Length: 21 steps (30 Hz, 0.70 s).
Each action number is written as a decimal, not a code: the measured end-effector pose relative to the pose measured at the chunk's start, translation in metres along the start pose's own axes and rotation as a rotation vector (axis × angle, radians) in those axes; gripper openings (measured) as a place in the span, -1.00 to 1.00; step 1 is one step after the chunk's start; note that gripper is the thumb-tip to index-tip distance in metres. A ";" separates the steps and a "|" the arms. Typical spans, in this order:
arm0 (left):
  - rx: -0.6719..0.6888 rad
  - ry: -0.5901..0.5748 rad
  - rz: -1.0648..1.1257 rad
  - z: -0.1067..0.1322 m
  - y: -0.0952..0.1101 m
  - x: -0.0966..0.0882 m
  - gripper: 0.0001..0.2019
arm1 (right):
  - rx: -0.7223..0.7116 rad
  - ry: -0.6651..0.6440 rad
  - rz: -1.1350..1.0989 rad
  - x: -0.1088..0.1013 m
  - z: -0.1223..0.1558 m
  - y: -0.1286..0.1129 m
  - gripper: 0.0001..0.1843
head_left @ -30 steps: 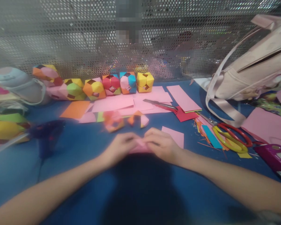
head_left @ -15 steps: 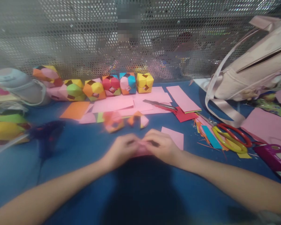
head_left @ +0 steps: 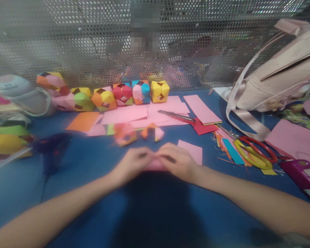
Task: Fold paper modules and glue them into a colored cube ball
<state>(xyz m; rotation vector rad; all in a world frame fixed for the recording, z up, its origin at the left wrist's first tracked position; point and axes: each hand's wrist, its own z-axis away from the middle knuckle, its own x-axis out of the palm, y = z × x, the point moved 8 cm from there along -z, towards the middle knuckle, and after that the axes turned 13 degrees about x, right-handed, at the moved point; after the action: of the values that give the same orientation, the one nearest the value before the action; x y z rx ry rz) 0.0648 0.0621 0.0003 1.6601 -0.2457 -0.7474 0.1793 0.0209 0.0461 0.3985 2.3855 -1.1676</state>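
Note:
Both hands meet over a piece of pink paper point(head_left: 157, 164) at the centre of the blue table point(head_left: 93, 213). My left hand point(head_left: 135, 161) pinches its left part, and my right hand point(head_left: 178, 160) grips its right part, with the fingertips nearly touching. Most of the paper is hidden under the fingers. A loose pink sheet point(head_left: 193, 151) lies just behind my right hand. Beyond my fingertips are a blurred orange-pink folded paper piece point(head_left: 124, 134) and a smaller orange and pink one point(head_left: 152, 132).
A row of folded paper balls, with a yellow one point(head_left: 160, 91) at its right end, stands before a perforated metal panel point(head_left: 170, 38). A dark glue gun point(head_left: 51, 148) and grey bottle point(head_left: 28, 93) are left. Scissors point(head_left: 255, 151), a purple cutter-like object point(head_left: 299, 175) and a pale bag point(head_left: 279, 72) are right.
My left hand has shifted very slightly, and a bit more of the pink paper's front edge shows below the fingers. The objects around have stayed in place.

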 end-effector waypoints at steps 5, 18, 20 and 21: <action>-0.022 -0.018 0.032 -0.001 -0.001 0.001 -0.79 | -0.030 -0.034 0.008 0.001 0.001 -0.001 -0.78; -0.061 -0.037 0.065 0.000 -0.004 0.000 -0.71 | 0.013 -0.006 0.011 0.000 0.001 0.003 -0.76; -0.030 -0.024 0.040 -0.001 -0.004 -0.002 -0.73 | 0.015 -0.017 -0.005 0.000 0.001 0.002 -0.74; -0.016 -0.016 0.029 -0.001 -0.004 -0.003 -0.74 | 0.012 -0.025 -0.012 0.001 0.001 0.001 -0.74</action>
<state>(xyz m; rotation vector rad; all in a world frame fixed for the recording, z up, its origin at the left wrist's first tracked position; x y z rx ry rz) 0.0624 0.0652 -0.0022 1.6329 -0.2742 -0.7398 0.1794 0.0212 0.0446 0.3719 2.3638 -1.1867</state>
